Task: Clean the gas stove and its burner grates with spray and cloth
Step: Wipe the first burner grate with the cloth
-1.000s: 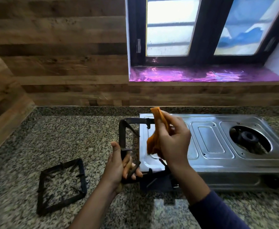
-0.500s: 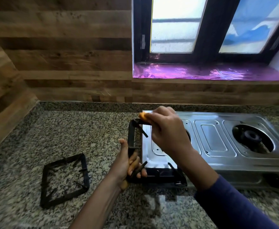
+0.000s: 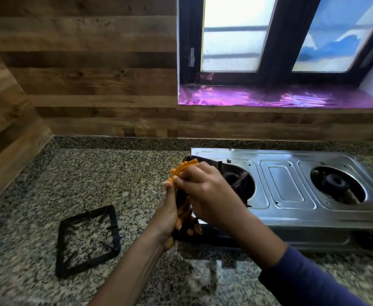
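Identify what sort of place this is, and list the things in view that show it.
Most likely a home kitchen. A two-burner steel gas stove sits on a speckled granite counter, a black burner grate lies on that counter left of it, with a window behind.

Orange cloth [image 3: 181, 170] in the right hand [image 3: 205, 193]; black grate [image 3: 213, 162] in the left hand [image 3: 170, 217]; silver stove [image 3: 287, 184] right of them; speckled grey desk [image 3: 92, 177] beneath.
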